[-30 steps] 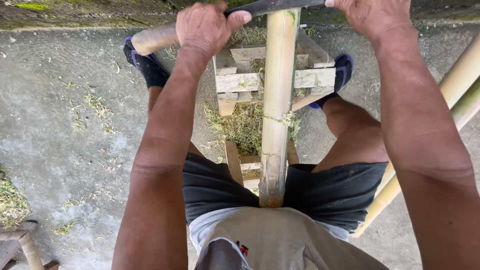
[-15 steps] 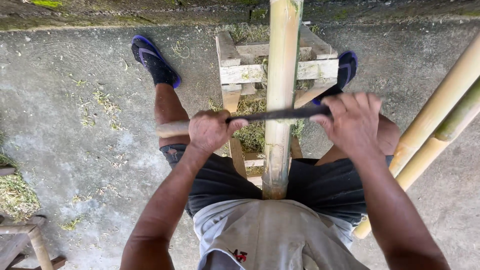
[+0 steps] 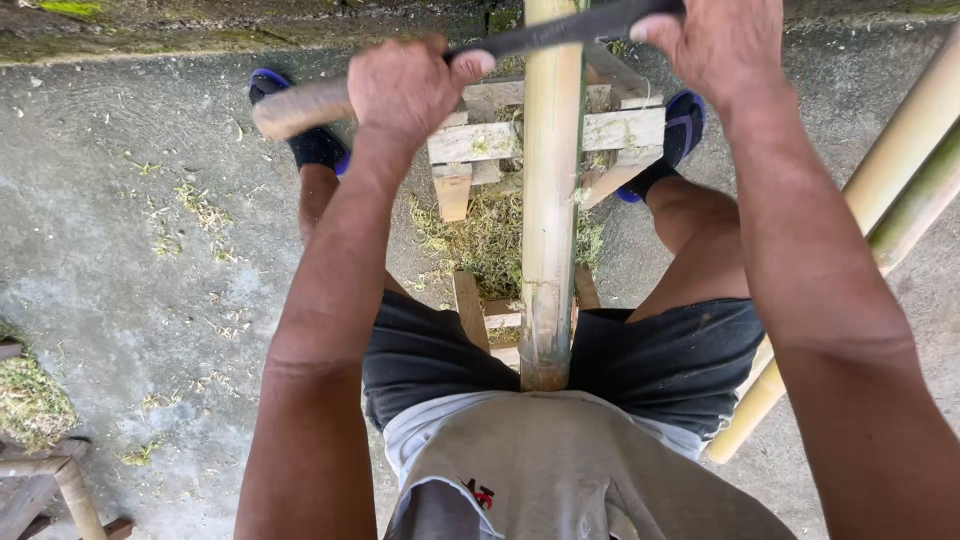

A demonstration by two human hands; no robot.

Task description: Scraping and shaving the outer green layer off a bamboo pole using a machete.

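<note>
A pale bamboo pole (image 3: 550, 200) runs from my lap away over a small wooden frame (image 3: 480, 140). Across it lies a dark blade (image 3: 545, 32) with a light wooden handle (image 3: 300, 105). My left hand (image 3: 410, 85) is closed around that handle. My right hand (image 3: 715, 40) grips the blade's other end at the top of the view. Both arms are stretched far forward, with the blade lying on the pole's far part.
Green shavings (image 3: 480, 235) lie under the frame and scattered on the concrete floor (image 3: 150, 260). More bamboo poles (image 3: 900, 170) lean at the right. A heap of shavings (image 3: 30, 400) and a wooden stool leg (image 3: 75, 495) sit at the lower left.
Half a second ago both hands held the blade near my lap; they have pushed it away along the pole to its far part, as one second ago.
</note>
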